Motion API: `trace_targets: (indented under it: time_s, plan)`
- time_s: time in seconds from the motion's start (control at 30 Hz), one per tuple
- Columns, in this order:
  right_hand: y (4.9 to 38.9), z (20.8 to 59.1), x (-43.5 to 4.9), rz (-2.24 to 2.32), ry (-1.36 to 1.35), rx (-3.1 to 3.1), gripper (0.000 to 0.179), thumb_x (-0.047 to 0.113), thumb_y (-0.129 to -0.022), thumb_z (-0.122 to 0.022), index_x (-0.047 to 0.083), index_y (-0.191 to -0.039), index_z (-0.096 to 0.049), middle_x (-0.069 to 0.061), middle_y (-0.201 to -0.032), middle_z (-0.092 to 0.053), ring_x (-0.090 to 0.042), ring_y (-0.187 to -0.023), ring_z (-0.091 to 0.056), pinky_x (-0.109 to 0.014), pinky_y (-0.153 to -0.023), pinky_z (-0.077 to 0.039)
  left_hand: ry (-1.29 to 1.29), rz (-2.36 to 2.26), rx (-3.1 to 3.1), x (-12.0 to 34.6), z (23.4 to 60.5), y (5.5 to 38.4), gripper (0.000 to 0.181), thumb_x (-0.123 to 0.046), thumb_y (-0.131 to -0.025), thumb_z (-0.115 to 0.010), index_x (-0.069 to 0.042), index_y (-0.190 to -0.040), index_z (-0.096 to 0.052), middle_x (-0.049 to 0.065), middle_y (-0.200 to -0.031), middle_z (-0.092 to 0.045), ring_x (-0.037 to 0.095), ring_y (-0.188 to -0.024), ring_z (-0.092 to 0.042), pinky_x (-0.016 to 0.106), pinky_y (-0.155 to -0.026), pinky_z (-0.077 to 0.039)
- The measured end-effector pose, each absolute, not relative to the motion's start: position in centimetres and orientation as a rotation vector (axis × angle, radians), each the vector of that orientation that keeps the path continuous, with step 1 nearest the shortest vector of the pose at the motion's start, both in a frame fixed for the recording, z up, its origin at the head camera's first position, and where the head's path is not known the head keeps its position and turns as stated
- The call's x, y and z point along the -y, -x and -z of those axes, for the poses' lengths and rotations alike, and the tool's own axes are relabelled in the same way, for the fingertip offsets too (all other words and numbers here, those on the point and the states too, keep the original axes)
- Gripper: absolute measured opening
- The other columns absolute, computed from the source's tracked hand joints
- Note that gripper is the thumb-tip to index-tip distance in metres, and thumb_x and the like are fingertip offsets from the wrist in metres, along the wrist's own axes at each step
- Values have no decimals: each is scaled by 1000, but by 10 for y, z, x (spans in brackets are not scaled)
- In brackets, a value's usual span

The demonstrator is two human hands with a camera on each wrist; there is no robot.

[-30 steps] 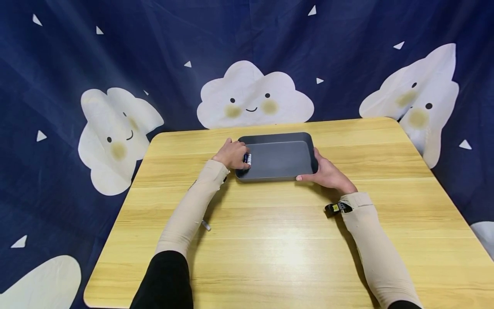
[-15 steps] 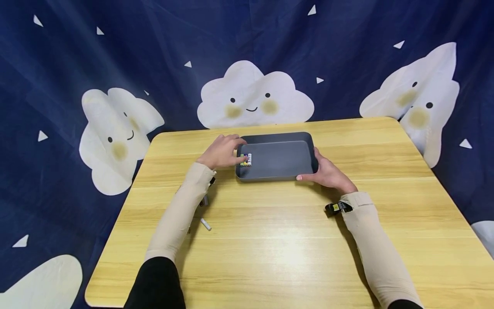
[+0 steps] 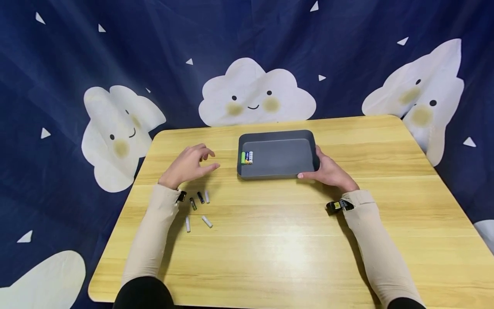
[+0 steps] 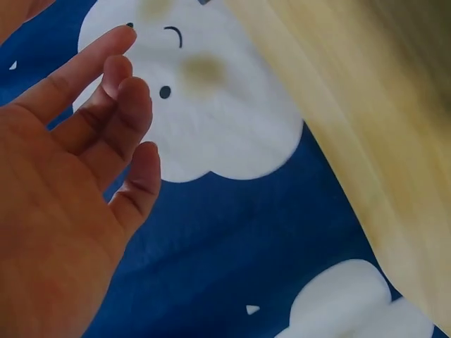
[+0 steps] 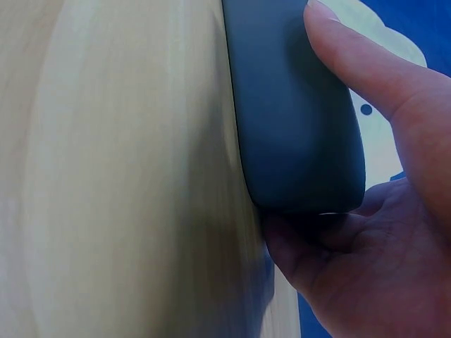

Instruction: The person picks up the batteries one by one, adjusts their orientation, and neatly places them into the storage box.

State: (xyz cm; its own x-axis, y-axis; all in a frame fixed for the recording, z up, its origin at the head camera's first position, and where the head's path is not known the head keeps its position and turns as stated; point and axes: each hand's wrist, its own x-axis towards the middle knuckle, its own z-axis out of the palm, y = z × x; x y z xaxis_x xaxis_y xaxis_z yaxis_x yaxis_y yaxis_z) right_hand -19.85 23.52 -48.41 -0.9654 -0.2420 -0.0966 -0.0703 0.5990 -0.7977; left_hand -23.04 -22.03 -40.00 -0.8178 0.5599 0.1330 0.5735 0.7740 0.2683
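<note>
A dark grey rectangular tray [image 3: 283, 156] lies toward the back of the table in the head view. Along its left end, a few batteries [image 3: 247, 158] with green, blue and white wrappers stand side by side. My left hand [image 3: 189, 165] hovers left of the tray with fingers loosely bent, holding nothing; its bare palm [image 4: 56, 211] shows in the left wrist view. My right hand [image 3: 331, 174] grips the tray's near right corner, the thumb [image 5: 373, 67] over the rim and other fingers low on its side. Below the left hand lie two dark batteries [image 3: 193, 204] and several white batteries [image 3: 207, 221].
The light wood table [image 3: 270, 257] has rounded corners, and its back edge meets a dark blue curtain [image 3: 177, 25] printed with white clouds. The loose batteries lie spread out near the left forearm. Each wrist carries a small black camera [image 3: 335, 207].
My left hand has let go of a battery in the tray's left end and withdrawn left and nearer, uncovering loose batteries on the table. The right hand stays on the tray.
</note>
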Motion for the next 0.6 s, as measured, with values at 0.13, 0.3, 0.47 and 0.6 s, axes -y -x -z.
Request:
trace_targets:
  time_s: [0.13, 0.3, 0.47, 0.6]
  plan:
    - [198, 483, -236, 1269, 246, -2639, 131, 41, -80, -90, 21, -167, 6, -26, -167, -30, -43, -151, -36, -62, -122, -29, 896, 447, 2962, 236, 406, 212, 45, -49, -95, -70, -8, -113, -73, 7, -96, -64, 22, -80, -58, 37, -75, -48]
    - [199, 484, -236, 1248, 247, -2638, 134, 45, -79, -89, 19, -167, 9, -26, -168, -26, -44, -153, -33, -62, -122, -29, 860, 412, 3017, 252, 420, 194, 46, -49, -94, -72, -7, -114, -73, 10, -99, -68, 19, -79, -60, 38, -73, -50]
    - [199, 484, -236, 1248, 241, -2634, 134, 45, -79, -89, 19, -167, 9, -27, -168, -26, -44, -153, -32, -62, -122, -29, 810, 373, 3081, 266, 435, 179, 46, -46, -91, -76, -5, -112, -74, 9, -97, -69, 16, -78, -60, 37, -75, -51]
    - [199, 483, -236, 1250, 227, -2634, 133, 43, -80, -89, 19, -167, 9, -26, -169, -24, -43, -154, -32, -61, -123, -28, 782, 364, 3100, 271, 443, 173, 43, -46, -89, -78, -7, -105, -75, 6, -93, -69, 15, -80, -60, 39, -77, -52]
